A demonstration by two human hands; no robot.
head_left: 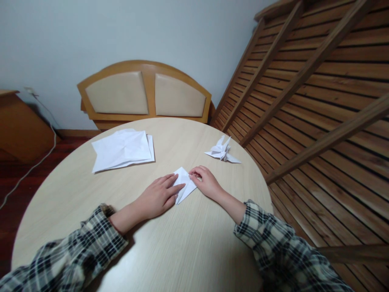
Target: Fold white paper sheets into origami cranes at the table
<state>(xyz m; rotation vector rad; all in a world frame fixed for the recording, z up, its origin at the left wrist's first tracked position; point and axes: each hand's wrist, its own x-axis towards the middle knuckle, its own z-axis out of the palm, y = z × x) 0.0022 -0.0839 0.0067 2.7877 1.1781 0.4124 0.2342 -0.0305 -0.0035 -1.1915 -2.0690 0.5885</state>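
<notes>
A small white folded paper (189,188), diamond-like in outline, lies on the round table (188,247) between my hands. My left hand (158,196) rests flat with its fingers stretched over the paper's left side, pressing it to the tabletop. At the paper's upper right edge, the thumb and fingers of my right hand (206,181) are pinched together on a corner. The fingers of both hands hide parts of the paper's edges. Beyond my right hand sit white folded paper cranes (221,151), bunched together; I cannot tell how many.
A loose stack of creased white paper sheets (123,149) lies at the table's back left. Behind the table stands a padded wooden headboard (150,93) against the wall. Wooden slats (319,105) lean along the right side. A white cable (45,156) runs down at the left.
</notes>
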